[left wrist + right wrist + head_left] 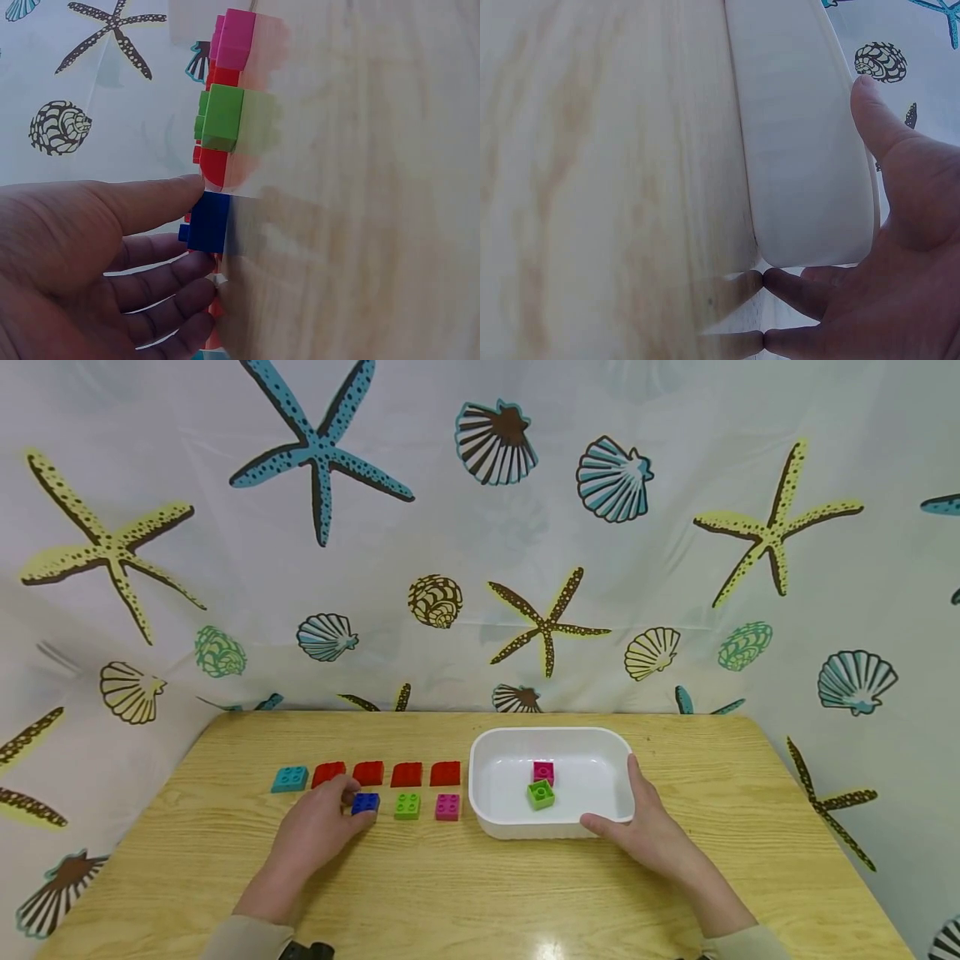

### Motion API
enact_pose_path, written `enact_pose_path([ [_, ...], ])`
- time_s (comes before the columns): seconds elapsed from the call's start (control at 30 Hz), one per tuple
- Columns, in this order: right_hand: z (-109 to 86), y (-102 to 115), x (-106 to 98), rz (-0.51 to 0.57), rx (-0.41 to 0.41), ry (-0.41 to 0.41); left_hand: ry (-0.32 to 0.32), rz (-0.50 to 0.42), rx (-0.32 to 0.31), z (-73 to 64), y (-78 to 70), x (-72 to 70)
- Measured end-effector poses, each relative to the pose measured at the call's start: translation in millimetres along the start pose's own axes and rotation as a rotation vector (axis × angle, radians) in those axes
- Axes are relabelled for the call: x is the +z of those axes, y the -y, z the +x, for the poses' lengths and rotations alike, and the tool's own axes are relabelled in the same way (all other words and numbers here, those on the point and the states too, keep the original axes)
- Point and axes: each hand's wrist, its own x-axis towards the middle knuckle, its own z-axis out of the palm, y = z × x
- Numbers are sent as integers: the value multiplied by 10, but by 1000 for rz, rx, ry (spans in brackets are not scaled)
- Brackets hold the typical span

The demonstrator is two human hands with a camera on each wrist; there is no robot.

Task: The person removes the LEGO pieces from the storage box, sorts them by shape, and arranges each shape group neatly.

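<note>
At the left, my left hand [318, 827] has its thumb and fingers around a blue toy brick [365, 803]. The left wrist view puts the thumb tip at one edge of the brick and the fingers at the opposite side. The brick stands in line with a lime green brick [407, 806] and a pink brick [447, 807]. My right hand [652, 831] holds the front right corner of a white tray [495, 828], thumb at its front rim and fingers along its right end. Inside the tray lie a magenta brick [543, 772] and another lime green brick [541, 794].
Behind the front row stand several red bricks [446, 773], with a teal brick [290, 779] at their left end. The wooden table [480, 893] meets a white curtain [420, 527] printed with shells and starfish at the back and sides.
</note>
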Motion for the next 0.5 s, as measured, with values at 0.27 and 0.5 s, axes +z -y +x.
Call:
enact_pose_path([
  [0.27, -10, -7, 0, -9, -6, 0, -22, 10, -9, -38, -75, -120],
  [0.5, -2, -4, -6, -4, -9, 1, -32, 24, 16, -60, -230, -199],
])
